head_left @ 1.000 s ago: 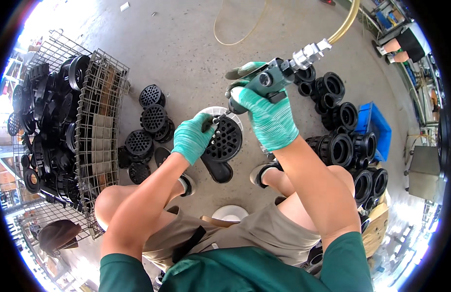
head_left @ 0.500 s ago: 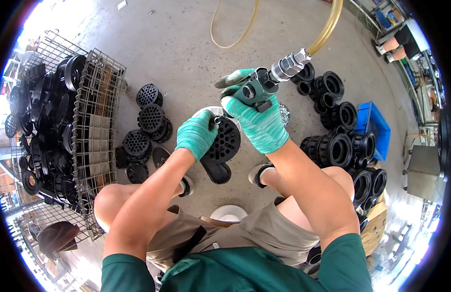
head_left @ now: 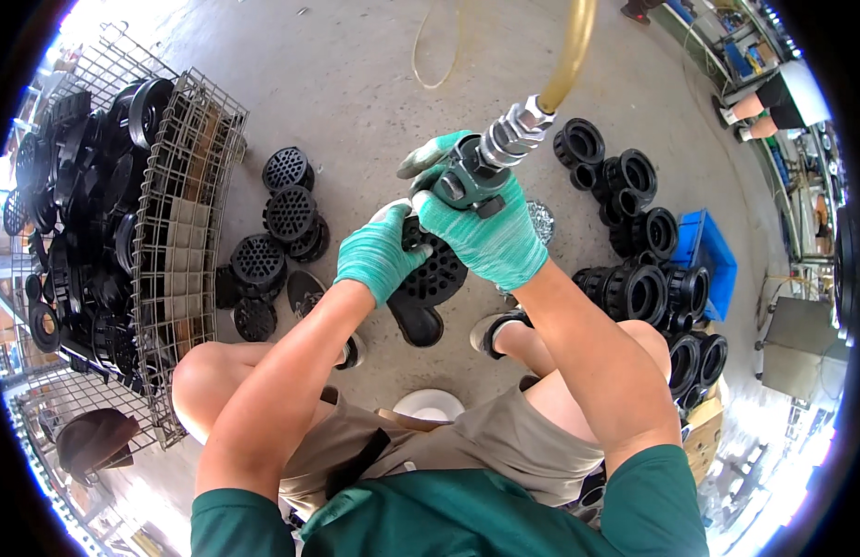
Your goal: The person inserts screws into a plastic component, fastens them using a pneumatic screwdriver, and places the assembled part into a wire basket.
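My right hand (head_left: 495, 232), in a green-striped glove, is wrapped round a dark green air-powered wrench (head_left: 470, 179). A metal hose coupling (head_left: 515, 132) joins the tool to a yellowish air hose (head_left: 571, 56). Below the tool is a round black part with a holed face (head_left: 439, 277); a smooth rounded black arm (head_left: 418, 325) sticks out toward me. My left hand (head_left: 381, 255), gloved alike, is curled at the left edge of the holed face, close to the tool's front end. Its fingertips are partly hidden, and what they pinch is not clear.
To the left stands a wire cage (head_left: 184, 204) filled with black parts. Several round black grates (head_left: 286, 213) lie beside it. On the right are stacked black rings (head_left: 634, 292), a blue bin (head_left: 717, 265) and a dish of small metal pieces (head_left: 541, 221). A person's legs (head_left: 759, 119) show far right.
The wrench and my right hand have shifted slightly left and closer to my left hand. The small metal piece seen at my left fingertips is now hidden. The hose has swung left.
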Demonstrator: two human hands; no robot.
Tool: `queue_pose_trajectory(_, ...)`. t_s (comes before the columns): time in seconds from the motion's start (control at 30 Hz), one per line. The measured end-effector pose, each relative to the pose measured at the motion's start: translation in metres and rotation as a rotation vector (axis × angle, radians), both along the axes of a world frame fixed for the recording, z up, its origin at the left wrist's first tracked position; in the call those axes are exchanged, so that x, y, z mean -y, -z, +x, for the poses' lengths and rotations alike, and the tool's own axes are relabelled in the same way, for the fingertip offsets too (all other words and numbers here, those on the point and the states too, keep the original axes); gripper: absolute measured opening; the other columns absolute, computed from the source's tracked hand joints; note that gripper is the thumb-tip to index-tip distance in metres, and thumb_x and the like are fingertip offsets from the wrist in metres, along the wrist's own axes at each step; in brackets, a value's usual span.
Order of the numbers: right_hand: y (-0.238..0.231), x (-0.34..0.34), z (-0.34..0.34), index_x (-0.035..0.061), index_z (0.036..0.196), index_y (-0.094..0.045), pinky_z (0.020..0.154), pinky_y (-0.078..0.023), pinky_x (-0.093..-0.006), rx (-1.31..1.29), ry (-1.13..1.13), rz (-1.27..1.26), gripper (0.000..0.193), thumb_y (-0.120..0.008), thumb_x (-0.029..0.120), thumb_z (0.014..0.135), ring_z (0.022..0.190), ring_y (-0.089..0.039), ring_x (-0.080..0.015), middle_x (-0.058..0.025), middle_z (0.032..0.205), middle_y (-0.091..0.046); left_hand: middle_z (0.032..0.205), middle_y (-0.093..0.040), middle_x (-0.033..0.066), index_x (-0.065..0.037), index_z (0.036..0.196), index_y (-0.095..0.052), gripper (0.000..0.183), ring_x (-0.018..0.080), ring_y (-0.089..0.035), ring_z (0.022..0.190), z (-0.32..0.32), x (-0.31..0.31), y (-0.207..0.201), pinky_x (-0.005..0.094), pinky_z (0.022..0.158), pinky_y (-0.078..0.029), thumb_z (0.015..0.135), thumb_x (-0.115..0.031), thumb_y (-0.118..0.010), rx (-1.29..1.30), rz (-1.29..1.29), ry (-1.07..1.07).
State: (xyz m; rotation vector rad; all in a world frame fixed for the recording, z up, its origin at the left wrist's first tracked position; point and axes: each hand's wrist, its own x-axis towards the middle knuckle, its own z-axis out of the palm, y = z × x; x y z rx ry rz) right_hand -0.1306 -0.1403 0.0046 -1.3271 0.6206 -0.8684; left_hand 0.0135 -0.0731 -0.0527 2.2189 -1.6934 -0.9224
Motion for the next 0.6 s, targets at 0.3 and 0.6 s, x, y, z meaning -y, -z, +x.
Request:
queue_pose_trajectory(0.3, 0.0070, 0.0025, 0.0087, 0.0048, 0.109, -0.065, 0.084, -0.055, -0.0305, -0.109, -0.068, -0.141, 0.030, -0.076, 0.004, 0.081, 0.086, -0.064, -0.0123, -0.0038, 0.097, -0.071, 0.127, -0.066, 0.0118, -0.011, 0.133, -0.056, 0.059, 0.0353, -0.065, 0.112, 0.0057, -0.0036, 0.0017, 0.0420, 0.092, -0.053, 0.080, -0.020, -0.082, -0.073, 0.005, 0.026)
queue_pose_trajectory(0.6, 0.0030, 0.0071, 0.0074, 0.0050, 0.109, -0.065, 0.083, -0.055, -0.0302, 0.007, -0.090, -0.031, 0.028, -0.075, 0.003, 0.082, 0.086, -0.062, -0.0093, -0.0009, 0.095, -0.069, 0.130, -0.065, 0.0123, -0.012, 0.134, -0.056, 0.060, 0.0350, -0.064, 0.114, 0.0076, -0.0037, 0.0008, 0.0419, 0.094, -0.053, 0.080, -0.019, -0.082, -0.126, 0.019, -0.002)
